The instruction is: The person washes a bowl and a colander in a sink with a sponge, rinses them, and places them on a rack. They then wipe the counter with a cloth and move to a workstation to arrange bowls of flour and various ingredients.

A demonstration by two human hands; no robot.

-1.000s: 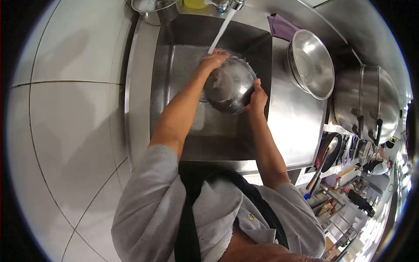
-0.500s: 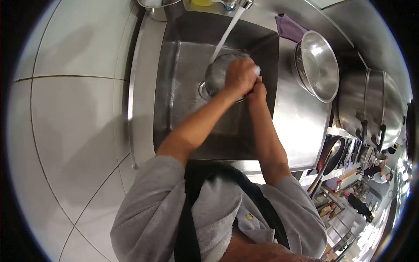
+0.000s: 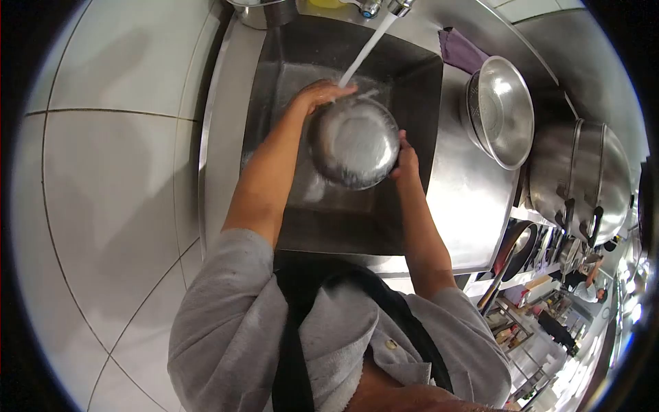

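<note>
A round metal bowl [image 3: 355, 145] is over the sink [image 3: 343, 240], its rounded underside facing me and blurred by motion. My right hand [image 3: 406, 158] grips its right edge, with part of the fingers hidden behind it. My left hand [image 3: 325, 95] is at the bowl's upper left edge, its fingers stretched out flat beside the running water. Water falls from the tap [image 3: 400, 7] onto the fingertips and the bowl's top edge.
Metal strainers [image 3: 504, 110] and a purple cloth [image 3: 461, 49] lie on the right counter. Beyond stand large steel pots [image 3: 583, 178]. A metal container [image 3: 264, 14] is at the upper left. Two people [image 3: 590, 292] [image 3: 555, 329] appear far off at the lower right.
My hands have moved apart; before, they were together at the bowl's right side. The bowl has been turned so its underside faces me. My left hand has moved left, towards the water.
</note>
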